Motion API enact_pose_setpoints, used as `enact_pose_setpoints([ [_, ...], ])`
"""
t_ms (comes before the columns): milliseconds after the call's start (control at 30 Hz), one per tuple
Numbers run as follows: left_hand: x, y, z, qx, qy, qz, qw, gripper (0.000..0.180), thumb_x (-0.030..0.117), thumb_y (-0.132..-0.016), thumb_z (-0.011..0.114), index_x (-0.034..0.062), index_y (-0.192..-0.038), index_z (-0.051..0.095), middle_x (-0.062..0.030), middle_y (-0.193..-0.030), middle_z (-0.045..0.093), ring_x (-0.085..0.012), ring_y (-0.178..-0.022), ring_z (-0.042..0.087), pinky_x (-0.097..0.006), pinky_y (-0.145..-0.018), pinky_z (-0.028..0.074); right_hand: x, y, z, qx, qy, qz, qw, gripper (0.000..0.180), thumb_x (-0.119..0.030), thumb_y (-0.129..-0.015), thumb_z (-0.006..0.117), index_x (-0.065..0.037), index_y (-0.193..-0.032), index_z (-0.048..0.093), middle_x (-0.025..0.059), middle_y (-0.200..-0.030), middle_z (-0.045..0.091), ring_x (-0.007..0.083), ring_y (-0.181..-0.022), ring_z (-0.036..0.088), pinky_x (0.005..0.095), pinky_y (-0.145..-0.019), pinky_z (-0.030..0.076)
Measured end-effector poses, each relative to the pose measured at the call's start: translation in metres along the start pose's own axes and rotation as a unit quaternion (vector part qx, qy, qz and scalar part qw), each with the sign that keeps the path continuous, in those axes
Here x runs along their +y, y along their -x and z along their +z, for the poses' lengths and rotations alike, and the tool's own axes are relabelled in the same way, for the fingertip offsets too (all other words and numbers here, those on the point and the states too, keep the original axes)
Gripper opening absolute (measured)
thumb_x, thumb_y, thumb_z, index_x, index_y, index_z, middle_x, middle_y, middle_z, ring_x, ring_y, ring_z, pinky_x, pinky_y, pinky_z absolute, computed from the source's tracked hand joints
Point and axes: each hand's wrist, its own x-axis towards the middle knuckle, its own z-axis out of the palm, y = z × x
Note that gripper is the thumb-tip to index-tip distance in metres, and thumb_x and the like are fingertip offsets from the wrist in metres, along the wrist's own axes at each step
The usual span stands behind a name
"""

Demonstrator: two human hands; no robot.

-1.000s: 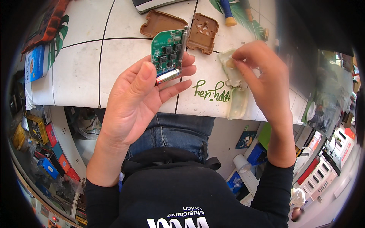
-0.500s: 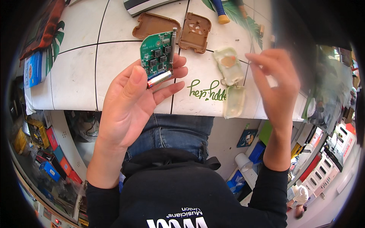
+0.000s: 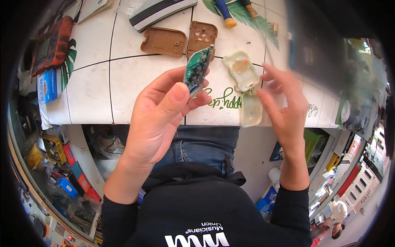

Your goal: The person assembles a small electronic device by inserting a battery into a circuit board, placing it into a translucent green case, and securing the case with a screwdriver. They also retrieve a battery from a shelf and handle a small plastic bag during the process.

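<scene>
My left hand (image 3: 158,111) holds a green circuit board (image 3: 196,68) between thumb and fingers, turned almost edge-on. Small black components sit on its face, and a metal antenna rod runs along its right edge. The battery at its lower end is mostly hidden. My right hand (image 3: 286,105) is raised with fingers apart and nothing visible in them. Beside it on the table lie a pale green translucent shell (image 3: 247,80) with an orange patch and a second pale green half (image 3: 252,110) below it. Two brown plastic case halves, one plain (image 3: 163,41) and one with cutouts (image 3: 202,35), lie beyond the board.
A blue-handled tool (image 3: 224,13) and a black-and-grey object (image 3: 162,14) are at the far side. An orange-and-black device (image 3: 51,43) rests on a blue box (image 3: 47,86) at left. A large dark panel (image 3: 317,45) stands at right. The table's near edge runs before my lap.
My left hand has moved right and turned the board from face-on to nearly edge-on. My right hand has dropped slightly and shifted left, toward the pale green shells. The view has shifted a little.
</scene>
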Motion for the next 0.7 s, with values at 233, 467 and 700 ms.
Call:
enact_pose_setpoints([
  [233, -0.005, -0.003, 0.018, 0.031, 0.050, -0.020, 0.998, 0.039, 0.015, -0.086, 0.063, -0.0033, -0.119, 0.051, -0.0131, -0.107, 0.060, -0.0186, -0.097, 0.059, -0.036, -0.094, 0.045, -0.017, -0.002, 0.025, 0.046, 0.074, 0.034, 0.996, 0.055, -0.019, -0.063, 0.077, -0.001, -0.111, 0.057, 0.0107, -0.093, 0.055, 0.0264, -0.084, 0.056, 0.0340, -0.072, 0.047],
  [467, 0.000, -0.010, 0.032, 0.033, 0.085, -0.057, 0.994, 0.029, 0.018, -0.088, 0.061, 0.0019, -0.112, 0.055, -0.0060, -0.108, 0.060, -0.0116, -0.103, 0.054, -0.031, -0.097, 0.040, -0.031, -0.005, 0.040, 0.161, -0.078, 0.105, 0.978, 0.046, -0.010, -0.065, 0.073, -0.001, -0.107, 0.057, 0.0113, -0.091, 0.052, 0.0242, -0.081, 0.056, 0.0332, -0.068, 0.048],
  [700, -0.002, -0.035, 0.036, -0.021, 0.021, -0.034, 0.999, 0.029, 0.021, -0.089, 0.061, 0.0018, -0.110, 0.057, -0.0049, -0.108, 0.061, -0.0102, -0.098, 0.055, -0.028, -0.088, 0.043, -0.042, -0.007, 0.052, 0.189, -0.139, 0.154, 0.960, 0.058, -0.012, -0.062, 0.079, -0.002, -0.112, 0.050, 0.0098, -0.088, 0.050, 0.0204, -0.074, 0.052, 0.0294, -0.065, 0.046],
])
